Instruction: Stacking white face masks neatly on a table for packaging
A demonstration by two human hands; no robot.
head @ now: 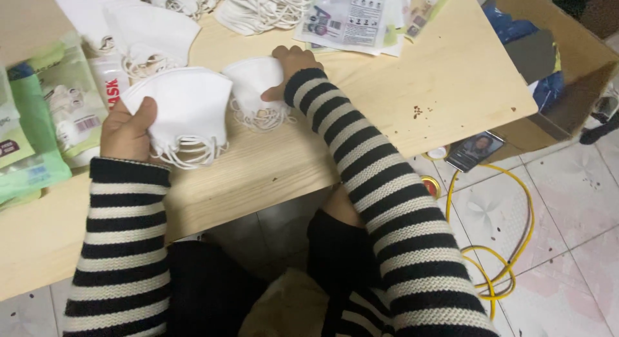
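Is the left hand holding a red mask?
No, the left hand grips a stack of white masks on the wooden table.

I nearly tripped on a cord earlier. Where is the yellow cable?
In the head view, the yellow cable loops on the tiled floor at lower right, beyond the wooden table's edge.

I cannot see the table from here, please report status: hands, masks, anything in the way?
Left hand grips a stack of white masks. Right hand rests on a smaller mask pile. Mask packets lie left, more masks behind; nothing blocks.
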